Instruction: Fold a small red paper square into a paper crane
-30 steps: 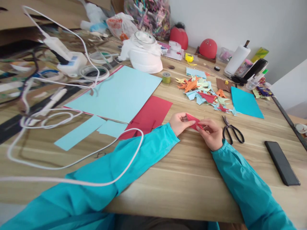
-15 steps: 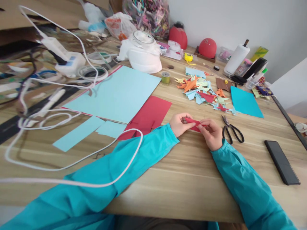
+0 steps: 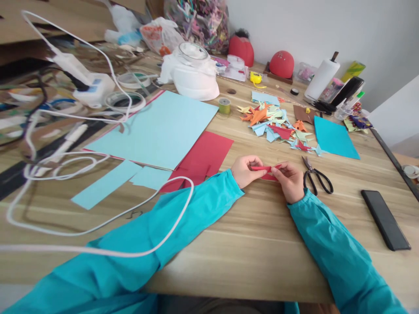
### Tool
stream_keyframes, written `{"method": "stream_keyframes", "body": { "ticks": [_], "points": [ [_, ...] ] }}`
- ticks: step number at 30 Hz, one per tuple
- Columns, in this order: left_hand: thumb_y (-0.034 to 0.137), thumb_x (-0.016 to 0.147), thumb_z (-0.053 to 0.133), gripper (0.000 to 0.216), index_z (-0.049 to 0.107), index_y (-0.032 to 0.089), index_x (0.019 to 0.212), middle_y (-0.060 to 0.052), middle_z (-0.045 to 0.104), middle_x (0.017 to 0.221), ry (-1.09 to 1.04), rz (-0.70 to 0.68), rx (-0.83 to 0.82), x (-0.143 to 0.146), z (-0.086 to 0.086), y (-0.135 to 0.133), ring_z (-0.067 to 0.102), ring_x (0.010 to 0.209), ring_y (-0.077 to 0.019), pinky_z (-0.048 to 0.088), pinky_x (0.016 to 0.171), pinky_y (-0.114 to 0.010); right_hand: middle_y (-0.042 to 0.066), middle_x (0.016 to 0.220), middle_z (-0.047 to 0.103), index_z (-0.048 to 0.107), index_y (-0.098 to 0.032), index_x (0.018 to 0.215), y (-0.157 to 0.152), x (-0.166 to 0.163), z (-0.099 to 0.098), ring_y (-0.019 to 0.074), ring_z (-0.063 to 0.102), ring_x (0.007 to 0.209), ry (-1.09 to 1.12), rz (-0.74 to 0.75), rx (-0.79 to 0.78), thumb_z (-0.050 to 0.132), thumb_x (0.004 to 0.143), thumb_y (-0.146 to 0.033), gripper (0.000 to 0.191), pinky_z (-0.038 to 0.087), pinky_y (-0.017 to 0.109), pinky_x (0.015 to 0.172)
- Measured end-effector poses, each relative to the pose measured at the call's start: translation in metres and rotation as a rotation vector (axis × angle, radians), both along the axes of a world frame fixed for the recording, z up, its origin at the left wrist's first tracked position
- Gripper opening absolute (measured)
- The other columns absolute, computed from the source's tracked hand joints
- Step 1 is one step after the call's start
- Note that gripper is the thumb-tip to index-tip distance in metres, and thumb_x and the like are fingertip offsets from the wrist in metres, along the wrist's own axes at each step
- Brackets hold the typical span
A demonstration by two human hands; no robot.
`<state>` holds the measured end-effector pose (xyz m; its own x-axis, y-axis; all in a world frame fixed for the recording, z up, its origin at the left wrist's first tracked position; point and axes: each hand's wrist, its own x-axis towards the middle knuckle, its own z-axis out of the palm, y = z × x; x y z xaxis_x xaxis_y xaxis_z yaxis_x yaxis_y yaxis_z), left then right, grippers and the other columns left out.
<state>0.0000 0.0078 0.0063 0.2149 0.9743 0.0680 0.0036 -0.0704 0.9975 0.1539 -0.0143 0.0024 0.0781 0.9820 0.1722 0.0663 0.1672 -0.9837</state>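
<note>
Between my hands is a small folded piece of red paper (image 3: pixel 269 176), just above the wooden table. My left hand (image 3: pixel 246 171) pinches its left end between thumb and fingers. The right end is gripped by my right hand (image 3: pixel 289 179), thumb on the near side. My fingers hide part of the folds. Beyond my hands lies a heap of folded paper cranes (image 3: pixel 278 124) in orange, blue, green and red. Black-handled scissors (image 3: pixel 317 175) rest just right of my right hand. Flat red paper (image 3: pixel 209 152) lies to the left, partly under my left sleeve.
Light blue sheets (image 3: pixel 160 126) and a cut blue strip (image 3: pixel 106 184) lie at left. A white cable (image 3: pixel 188 205) loops over my left sleeve. A phone (image 3: pixel 385 219) is at right, a bright blue sheet (image 3: pixel 335 137) behind it. A thread spool (image 3: pixel 224 106) stands mid-table.
The red paper has tilted slightly in my fingers, and its upper fold now looks narrower and flatter. Both hands stay in nearly the same place, still gripping it.
</note>
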Motion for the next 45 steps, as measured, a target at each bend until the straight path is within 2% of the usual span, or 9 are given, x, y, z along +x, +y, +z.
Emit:
{"method": "stream_keyframes", "body": {
  "ticks": [15, 26, 34, 40, 45],
  "points": [
    [0.027, 0.059, 0.069, 0.021, 0.052, 0.015, 0.061, 0.001, 0.056, 0.054, 0.061, -0.057, 0.024, -0.0002, -0.0023, -0.0015, 0.052, 0.050, -0.0094, 0.041, 0.050, -0.022, 0.000, 0.062, 0.065, 0.063, -0.018, 0.066, 0.0045, 0.0018, -0.0029, 0.0114, 0.057, 0.054, 0.009, 0.047, -0.021, 0.075, 0.062, -0.036, 0.022, 0.047, 0.025, 0.052],
    [0.028, 0.060, 0.068, 0.021, 0.051, 0.015, 0.061, 0.002, 0.057, 0.055, 0.052, -0.076, 0.034, -0.0005, -0.0012, -0.0008, 0.053, 0.052, -0.0096, 0.042, 0.051, -0.022, 0.000, 0.059, 0.065, 0.063, -0.017, 0.065, 0.0042, 0.0002, -0.0010, 0.0113, 0.056, 0.052, -0.010, 0.014, -0.020, 0.077, 0.058, -0.039, 0.026, 0.046, 0.025, 0.050],
    [0.026, 0.059, 0.069, 0.020, 0.052, 0.015, 0.060, 0.002, 0.057, 0.055, 0.052, -0.078, 0.021, -0.0005, 0.0002, -0.0014, 0.051, 0.051, -0.0088, 0.040, 0.050, -0.021, -0.001, 0.057, 0.064, 0.063, -0.017, 0.064, 0.0037, -0.0009, 0.0006, 0.0105, 0.055, 0.050, 0.019, 0.018, -0.045, 0.078, 0.057, -0.037, 0.026, 0.046, 0.024, 0.049],
    [0.031, 0.058, 0.071, 0.026, 0.051, 0.016, 0.057, 0.005, 0.049, 0.048, 0.079, -0.032, 0.006, 0.0020, 0.0018, -0.0034, 0.043, 0.046, -0.0070, 0.033, 0.045, -0.021, -0.001, 0.058, 0.064, 0.063, -0.017, 0.064, 0.0032, -0.0020, 0.0004, 0.0107, 0.056, 0.051, 0.035, 0.020, -0.059, 0.078, 0.056, -0.035, 0.025, 0.045, 0.024, 0.050],
    [0.030, 0.057, 0.072, 0.027, 0.049, 0.016, 0.057, 0.004, 0.050, 0.050, 0.076, -0.026, 0.000, 0.0017, -0.0002, -0.0039, 0.045, 0.047, -0.0075, 0.035, 0.047, -0.021, -0.001, 0.058, 0.064, 0.063, -0.017, 0.063, 0.0034, -0.0016, -0.0001, 0.0112, 0.056, 0.053, 0.079, 0.069, -0.095, 0.076, 0.058, -0.038, 0.026, 0.045, 0.024, 0.051]
  ]
}}
